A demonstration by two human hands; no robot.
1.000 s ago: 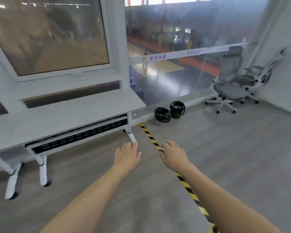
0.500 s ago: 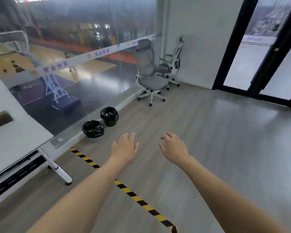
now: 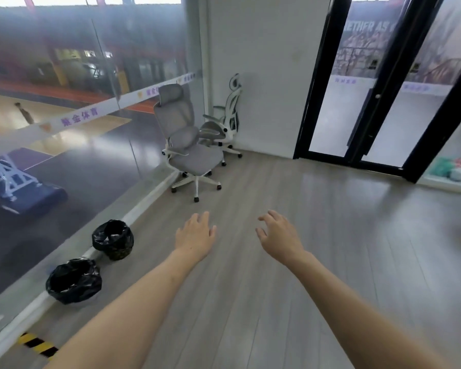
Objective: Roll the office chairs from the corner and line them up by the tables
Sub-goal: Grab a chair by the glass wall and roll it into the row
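Note:
Two office chairs stand in the far corner where the glass wall meets the white wall. The nearer grey mesh chair (image 3: 187, 145) has a headrest and a white wheeled base. Behind it stands a second chair (image 3: 225, 123) with a white frame, partly hidden by the first. My left hand (image 3: 194, 235) and my right hand (image 3: 278, 235) are stretched out ahead of me over the floor, fingers relaxed, holding nothing. Both hands are well short of the chairs. No table is in view.
Two bins lined with black bags, one (image 3: 113, 239) nearer the chairs and one (image 3: 73, 280) closer to me, stand along the glass wall (image 3: 77, 129) on the left. Black-framed glass doors (image 3: 362, 83) are at the right. Yellow-black floor tape (image 3: 36, 343) lies at bottom left. Grey wood floor stretches ahead.
The view has swung right and moved forward: the white table has left the frame, and the chairs and bins are nearer. Both hands stay out in front, holding nothing.

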